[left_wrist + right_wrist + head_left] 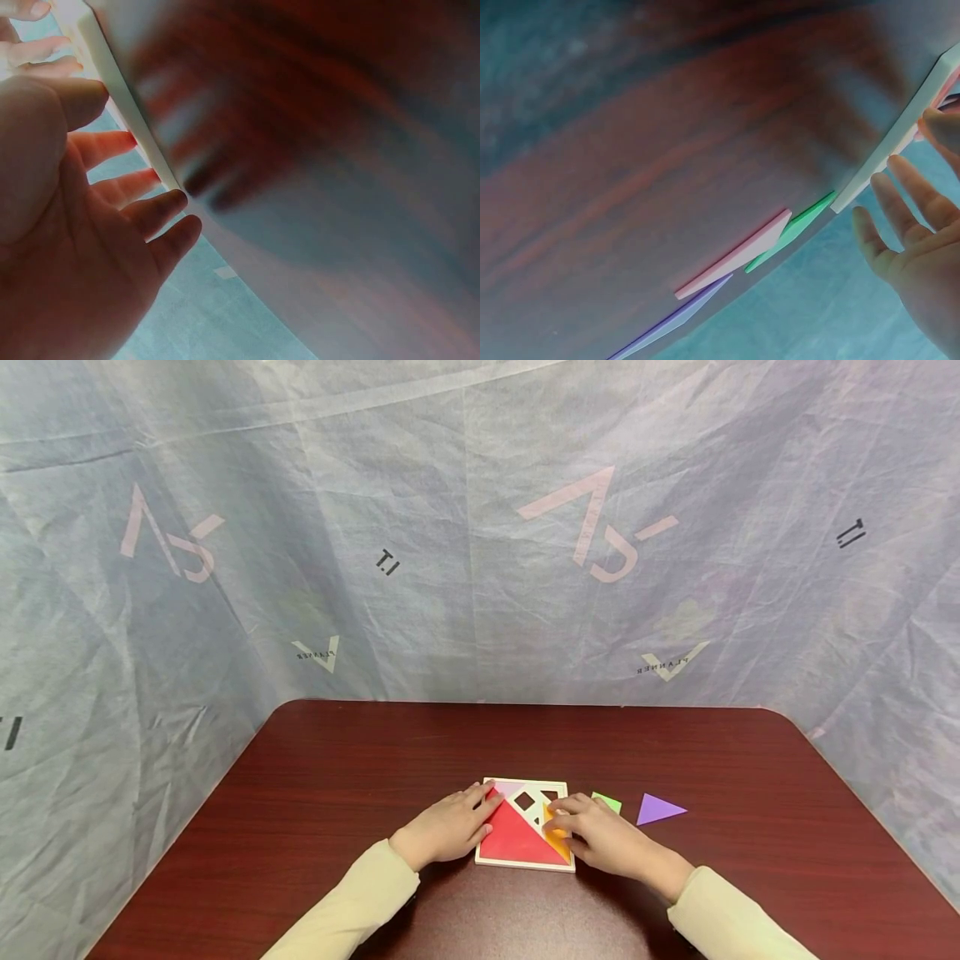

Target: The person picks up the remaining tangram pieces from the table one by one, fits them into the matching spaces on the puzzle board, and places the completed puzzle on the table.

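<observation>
A square white tangram tray (pixel 525 865) lies on the table, with a large red triangle (pixel 517 837) filling its near-left half. Over the tray's left edge rests my left hand (pixel 446 828), its straight fingers touching the red triangle near a light pink piece (pixel 508 788) at the far-left corner. My right hand (pixel 603 839) reaches over the right edge. Its loosely bent fingertips touch a yellow-orange piece (pixel 557 845) along that side, which they partly cover. Dark openings show through the tray's far-right part.
Right of the tray lie a green piece (pixel 609 802), partly behind my right hand, and a purple triangle (pixel 660 810). Between them in the right wrist view is a pink piece (pixel 735 255). A grey cloth (pixel 465 527) hangs behind the dark red-brown table (pixel 375 743).
</observation>
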`<state>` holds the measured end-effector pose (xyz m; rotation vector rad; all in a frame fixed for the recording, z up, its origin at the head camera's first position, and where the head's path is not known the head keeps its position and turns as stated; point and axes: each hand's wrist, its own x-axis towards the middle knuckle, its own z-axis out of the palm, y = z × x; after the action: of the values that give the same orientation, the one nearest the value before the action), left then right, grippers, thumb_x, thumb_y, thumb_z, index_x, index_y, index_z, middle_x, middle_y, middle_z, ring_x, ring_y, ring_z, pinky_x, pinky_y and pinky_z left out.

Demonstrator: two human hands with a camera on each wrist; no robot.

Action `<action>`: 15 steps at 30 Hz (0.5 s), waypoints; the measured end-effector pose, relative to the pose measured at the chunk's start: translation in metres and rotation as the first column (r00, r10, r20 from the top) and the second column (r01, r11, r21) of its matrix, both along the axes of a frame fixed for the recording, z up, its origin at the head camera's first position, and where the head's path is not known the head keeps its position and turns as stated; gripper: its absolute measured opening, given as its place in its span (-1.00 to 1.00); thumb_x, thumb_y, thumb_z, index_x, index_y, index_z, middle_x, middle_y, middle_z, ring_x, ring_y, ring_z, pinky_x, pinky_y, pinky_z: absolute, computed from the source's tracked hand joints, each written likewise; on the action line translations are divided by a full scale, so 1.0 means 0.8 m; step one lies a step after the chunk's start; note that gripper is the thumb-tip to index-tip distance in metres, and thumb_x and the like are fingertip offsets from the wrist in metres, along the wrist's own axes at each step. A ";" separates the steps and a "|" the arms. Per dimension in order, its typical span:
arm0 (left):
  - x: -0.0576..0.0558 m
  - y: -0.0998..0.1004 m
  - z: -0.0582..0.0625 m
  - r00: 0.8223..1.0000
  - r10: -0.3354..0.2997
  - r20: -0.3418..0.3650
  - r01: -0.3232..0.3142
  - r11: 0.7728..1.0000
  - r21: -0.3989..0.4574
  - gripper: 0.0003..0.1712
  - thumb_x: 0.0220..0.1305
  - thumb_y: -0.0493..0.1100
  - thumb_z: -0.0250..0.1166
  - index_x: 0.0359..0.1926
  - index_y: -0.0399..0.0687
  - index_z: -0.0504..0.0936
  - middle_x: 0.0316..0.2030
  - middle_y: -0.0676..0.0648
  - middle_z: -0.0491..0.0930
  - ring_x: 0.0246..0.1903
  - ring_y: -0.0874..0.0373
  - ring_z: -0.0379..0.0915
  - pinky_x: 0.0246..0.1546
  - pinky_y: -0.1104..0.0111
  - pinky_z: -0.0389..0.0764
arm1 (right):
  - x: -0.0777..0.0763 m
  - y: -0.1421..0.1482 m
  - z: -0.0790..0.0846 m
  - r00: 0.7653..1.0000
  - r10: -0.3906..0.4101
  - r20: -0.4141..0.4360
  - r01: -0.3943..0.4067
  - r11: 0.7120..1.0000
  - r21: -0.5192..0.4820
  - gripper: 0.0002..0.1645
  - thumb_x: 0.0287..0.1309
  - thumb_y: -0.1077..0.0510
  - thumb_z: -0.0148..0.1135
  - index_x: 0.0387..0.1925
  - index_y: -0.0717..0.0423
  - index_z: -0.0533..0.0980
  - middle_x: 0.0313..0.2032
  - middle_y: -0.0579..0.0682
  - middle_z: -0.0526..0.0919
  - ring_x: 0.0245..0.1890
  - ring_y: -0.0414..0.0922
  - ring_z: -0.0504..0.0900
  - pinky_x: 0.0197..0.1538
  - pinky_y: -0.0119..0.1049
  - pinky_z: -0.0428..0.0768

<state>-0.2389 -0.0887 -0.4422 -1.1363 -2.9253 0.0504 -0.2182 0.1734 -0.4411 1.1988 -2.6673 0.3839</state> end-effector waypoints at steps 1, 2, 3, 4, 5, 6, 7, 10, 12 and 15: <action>0.000 0.000 -0.001 1.000 0.001 0.001 -0.001 1.000 0.000 -0.46 0.36 0.00 -0.05 0.31 -0.03 0.25 0.31 -0.16 0.21 0.28 -0.01 0.20 0.23 0.20 0.32 | 0.000 0.001 0.000 1.000 -0.002 0.002 0.002 1.000 0.000 -0.68 -0.11 0.30 0.32 -0.24 -0.05 0.61 -0.07 0.04 0.59 -0.09 -0.03 0.52 -0.12 0.01 0.51; -0.001 0.000 -0.001 1.000 0.003 0.002 -0.003 1.000 0.000 -0.46 0.36 0.00 -0.05 0.32 -0.02 0.25 0.32 -0.16 0.21 0.28 -0.01 0.19 0.23 0.20 0.32 | 0.000 0.001 0.000 1.000 -0.001 0.000 0.001 1.000 -0.002 -0.69 -0.11 0.29 0.33 -0.24 -0.05 0.61 -0.08 0.03 0.59 -0.09 -0.03 0.52 -0.13 0.00 0.51; -0.001 0.000 -0.002 1.000 0.004 0.003 -0.004 1.000 -0.001 -0.46 0.36 0.01 -0.05 0.32 -0.02 0.25 0.32 -0.16 0.20 0.29 -0.01 0.19 0.23 0.20 0.32 | 0.000 0.002 -0.001 1.000 0.000 -0.004 0.000 1.000 -0.004 -0.69 -0.10 0.29 0.33 -0.25 -0.05 0.61 -0.08 0.03 0.59 -0.10 -0.04 0.52 -0.13 -0.01 0.51; -0.001 0.000 -0.003 1.000 0.004 0.004 -0.004 1.000 -0.001 -0.46 0.36 0.01 -0.05 0.32 -0.02 0.25 0.32 -0.16 0.20 0.29 -0.01 0.19 0.23 0.20 0.32 | 0.000 0.002 -0.001 1.000 0.001 -0.007 -0.001 1.000 -0.005 -0.70 -0.10 0.29 0.33 -0.25 -0.05 0.61 -0.08 0.02 0.59 -0.11 -0.04 0.52 -0.13 -0.02 0.51; -0.001 0.000 -0.003 1.000 0.004 0.003 -0.004 1.000 -0.001 -0.46 0.36 0.01 -0.05 0.32 -0.02 0.25 0.32 -0.16 0.20 0.29 -0.01 0.19 0.23 0.20 0.32 | 0.000 0.002 -0.001 1.000 0.002 -0.009 -0.002 1.000 -0.007 -0.70 -0.10 0.29 0.33 -0.26 -0.05 0.61 -0.09 0.02 0.60 -0.11 -0.05 0.52 -0.13 -0.02 0.51; -0.001 0.000 -0.003 1.000 0.004 0.003 -0.004 1.000 -0.001 -0.46 0.36 0.00 -0.05 0.32 -0.02 0.25 0.32 -0.16 0.20 0.29 -0.01 0.19 0.23 0.20 0.32 | 0.001 0.003 -0.001 1.000 0.003 -0.011 -0.003 1.000 -0.008 -0.71 -0.10 0.29 0.33 -0.26 -0.05 0.61 -0.09 0.02 0.60 -0.11 -0.05 0.52 -0.13 -0.03 0.51; -0.002 0.000 -0.004 1.000 0.004 0.003 -0.004 1.000 -0.001 -0.46 0.36 0.00 -0.05 0.32 -0.02 0.24 0.32 -0.16 0.20 0.29 -0.01 0.19 0.23 0.21 0.32 | 0.001 0.003 -0.001 1.000 0.003 -0.015 -0.004 1.000 -0.008 -0.71 -0.10 0.28 0.33 -0.26 -0.05 0.61 -0.10 0.01 0.60 -0.12 -0.05 0.52 -0.14 -0.03 0.51; -0.001 0.000 -0.003 1.000 0.004 -0.001 -0.004 1.000 -0.002 -0.45 0.35 0.00 -0.04 0.32 -0.02 0.25 0.31 -0.16 0.21 0.28 -0.01 0.20 0.23 0.21 0.32 | 0.001 0.004 -0.001 1.000 0.007 -0.024 -0.007 1.000 -0.013 -0.72 -0.10 0.28 0.33 -0.27 -0.06 0.61 -0.10 0.01 0.60 -0.13 -0.05 0.52 -0.15 -0.05 0.51; 0.000 0.000 -0.002 1.000 0.005 -0.003 -0.005 1.000 -0.002 -0.45 0.35 0.00 -0.04 0.32 -0.02 0.25 0.31 -0.16 0.21 0.28 -0.01 0.20 0.23 0.21 0.32 | 0.002 0.004 -0.001 1.000 0.010 -0.029 -0.010 1.000 -0.016 -0.72 -0.11 0.28 0.33 -0.28 -0.06 0.62 -0.11 0.01 0.60 -0.13 -0.05 0.52 -0.17 -0.06 0.51; 0.001 0.000 -0.001 1.000 0.007 0.001 -0.007 1.000 0.000 -0.45 0.36 0.00 -0.04 0.32 -0.02 0.24 0.31 -0.16 0.21 0.28 -0.01 0.20 0.23 0.21 0.32 | 0.003 0.005 -0.002 0.999 0.014 -0.030 -0.015 1.000 -0.021 -0.72 -0.10 0.28 0.33 -0.28 -0.06 0.62 -0.10 0.00 0.60 -0.13 -0.05 0.52 -0.18 -0.07 0.50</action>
<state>-0.2380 -0.0888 -0.4432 -1.1270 -2.9299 0.0502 -0.2160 0.1770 -0.4425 1.2088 -2.6242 0.3931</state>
